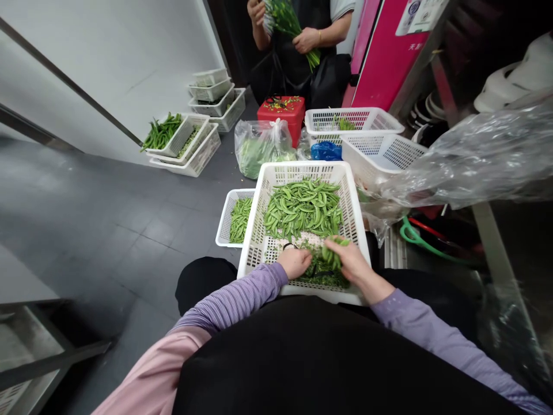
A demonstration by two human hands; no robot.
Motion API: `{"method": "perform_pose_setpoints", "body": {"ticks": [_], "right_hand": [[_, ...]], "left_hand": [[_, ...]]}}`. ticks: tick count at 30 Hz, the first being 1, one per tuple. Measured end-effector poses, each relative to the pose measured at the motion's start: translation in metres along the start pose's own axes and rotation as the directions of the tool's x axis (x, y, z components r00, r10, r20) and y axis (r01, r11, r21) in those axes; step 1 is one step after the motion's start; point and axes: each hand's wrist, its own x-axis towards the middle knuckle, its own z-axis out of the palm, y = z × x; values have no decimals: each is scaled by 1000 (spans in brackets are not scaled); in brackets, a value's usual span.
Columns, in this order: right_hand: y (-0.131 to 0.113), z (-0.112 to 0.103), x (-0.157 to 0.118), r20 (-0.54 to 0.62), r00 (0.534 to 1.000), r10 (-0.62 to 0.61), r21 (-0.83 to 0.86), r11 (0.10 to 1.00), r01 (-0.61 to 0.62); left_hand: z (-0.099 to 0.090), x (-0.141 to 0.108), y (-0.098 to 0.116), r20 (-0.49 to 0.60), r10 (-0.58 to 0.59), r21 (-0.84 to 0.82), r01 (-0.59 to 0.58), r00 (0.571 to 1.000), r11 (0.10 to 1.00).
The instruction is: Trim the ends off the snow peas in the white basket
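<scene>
Pods (305,204) in basket (355,213); second basket (223,222) left of it; bag (259,153) behind.

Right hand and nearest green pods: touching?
Touching. The head view shows the right hand gripping a small bunch of green pods, no gap visible.

Soft light glints off clear plastic (479,155) and floor (142,222), with shadow at right and stretched edges.

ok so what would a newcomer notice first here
Likely the green pods heaped in the white basket at the centre, with the left hand and right hand at its near end, the right holding pods. Then perhaps the bright pink panel at upper right, and the red box beyond the basket, yellow bits on top.
</scene>
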Motion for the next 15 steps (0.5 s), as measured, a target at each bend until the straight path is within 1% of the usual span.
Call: {"method": "perform_pose_setpoints", "body": {"ticks": [1,2,3,4,5,7,9,10,12,15], "right_hand": [[-7,-8,5,-61,998,15,139,990,-7],[-14,-17,10,-112,993,23,251,968,6],[-21,-26,14,-148,989,26,332,943,25],[-28,-32,17,-168,985,32,384,923,35],[-32,-36,19,-164,986,40,408,913,31],[-36,-36,18,-103,993,55,380,925,-12],[-32,-27,16,-28,998,61,297,953,-50],[-29,-21,14,-3,998,61,260,964,-58],[-22,-11,12,10,998,57,217,974,-58],[-17,-7,11,-11,1000,24,151,988,-22]], "left_hand": [[6,1,-6,106,-32,46,27,994,999],[11,1,-12,186,-59,80,44,981,996],[14,3,-18,236,-76,102,54,969,993],[15,5,-23,245,-88,110,62,965,992],[14,10,-27,221,-100,112,77,970,991],[7,24,-30,131,-150,110,136,980,985],[-4,44,-31,23,-225,96,222,974,970],[-9,55,-31,-10,-259,92,259,966,962],[-18,74,-32,-12,-293,95,293,956,951],[-24,89,-37,24,-269,108,265,963,958]]}}
